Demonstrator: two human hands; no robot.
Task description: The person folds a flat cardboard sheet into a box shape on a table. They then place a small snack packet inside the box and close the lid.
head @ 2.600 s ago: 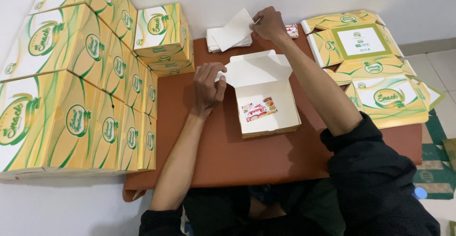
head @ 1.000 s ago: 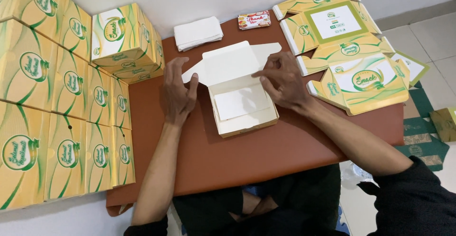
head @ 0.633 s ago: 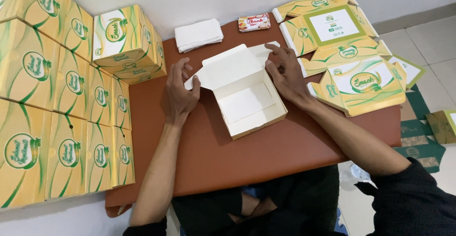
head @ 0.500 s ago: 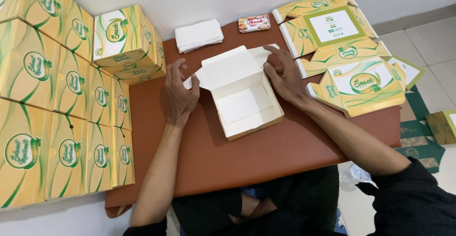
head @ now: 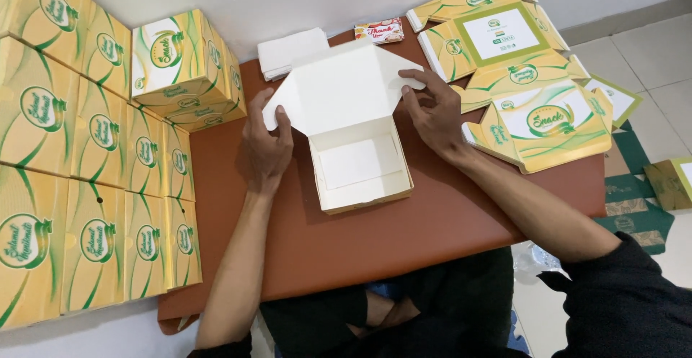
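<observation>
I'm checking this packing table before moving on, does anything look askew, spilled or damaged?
Nothing looks spilled or damaged. The open white box sits slightly turned on the brown table, its lid held by the left hand and right hand. The flat printed cartons on the right lie in a loose, overlapping heap that overhangs the table edge.

At the table's centre we see an open white carton point(head: 357, 163), its lid raised, a white sheet lying inside. Along the left edge stand stacked closed yellow-and-green boxes point(head: 79, 163). At the far right corner lie flattened yellow-and-green box blanks point(head: 530, 77) with white panels. At the far edge rest a small red-and-white card point(head: 380, 31) and folded white papers point(head: 292, 51).
</observation>
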